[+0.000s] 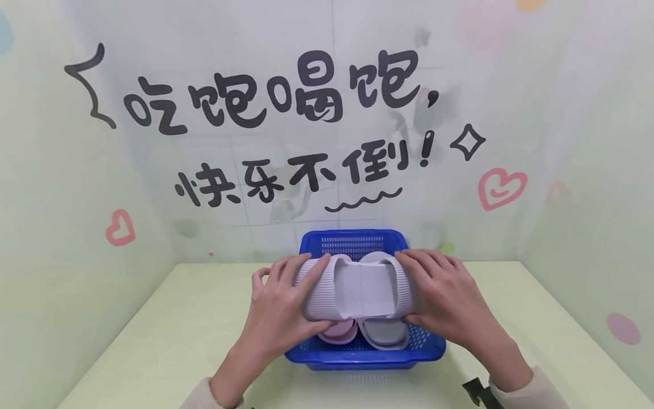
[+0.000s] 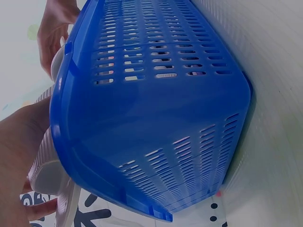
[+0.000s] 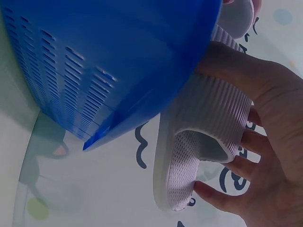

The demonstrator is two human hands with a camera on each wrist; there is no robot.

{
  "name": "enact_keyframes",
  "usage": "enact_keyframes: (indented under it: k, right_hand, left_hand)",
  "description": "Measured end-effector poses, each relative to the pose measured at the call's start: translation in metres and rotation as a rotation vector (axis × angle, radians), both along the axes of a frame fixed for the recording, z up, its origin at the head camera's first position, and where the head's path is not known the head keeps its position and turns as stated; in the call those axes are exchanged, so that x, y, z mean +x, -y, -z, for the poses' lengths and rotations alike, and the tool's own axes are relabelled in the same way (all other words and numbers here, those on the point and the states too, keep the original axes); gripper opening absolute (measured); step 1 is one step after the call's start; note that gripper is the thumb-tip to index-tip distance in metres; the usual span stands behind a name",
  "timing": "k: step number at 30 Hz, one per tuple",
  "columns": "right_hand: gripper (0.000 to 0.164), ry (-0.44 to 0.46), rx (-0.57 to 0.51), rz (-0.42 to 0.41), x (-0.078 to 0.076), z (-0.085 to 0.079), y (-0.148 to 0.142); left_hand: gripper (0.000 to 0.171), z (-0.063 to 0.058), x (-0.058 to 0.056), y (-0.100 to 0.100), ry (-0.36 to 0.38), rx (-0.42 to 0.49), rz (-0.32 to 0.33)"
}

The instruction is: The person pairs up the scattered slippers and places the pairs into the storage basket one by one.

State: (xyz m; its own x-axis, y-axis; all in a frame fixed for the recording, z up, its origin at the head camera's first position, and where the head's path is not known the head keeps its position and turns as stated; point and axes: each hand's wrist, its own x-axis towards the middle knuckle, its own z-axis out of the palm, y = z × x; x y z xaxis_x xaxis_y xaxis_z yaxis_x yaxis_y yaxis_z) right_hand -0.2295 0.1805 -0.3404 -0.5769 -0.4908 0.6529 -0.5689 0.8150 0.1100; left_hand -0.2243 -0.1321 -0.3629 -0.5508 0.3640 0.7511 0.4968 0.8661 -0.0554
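Two pale lilac slippers (image 1: 319, 289) with ribbed straps are held level above a blue plastic basket (image 1: 352, 358), their strap openings facing each other. My left hand (image 1: 281, 307) grips the left strapped end, thumb below and fingers over the top. At the opposite end my right hand (image 1: 449, 295) holds the other ribbed strap (image 3: 208, 104) in the same way. Inside the basket, partly hidden under the held pair, lie a pink slipper (image 1: 339, 332) and a grey slipper (image 1: 385, 334).
The basket stands on a pale yellow table (image 1: 168, 335), near the back wall (image 1: 245, 227) with its black lettering. Printed side walls rise at left and right. A black piece (image 1: 477, 392) shows beside my right wrist.
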Motion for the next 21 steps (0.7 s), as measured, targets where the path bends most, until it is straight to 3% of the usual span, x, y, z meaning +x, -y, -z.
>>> enact_keyframes:
  k: [21]
  right_hand:
    - [0.118,-0.008,-0.016,0.006,0.0012,0.0004,0.0012]
  left_hand:
    - [0.118,-0.0001,0.0023,-0.0022,0.008,0.008,0.006]
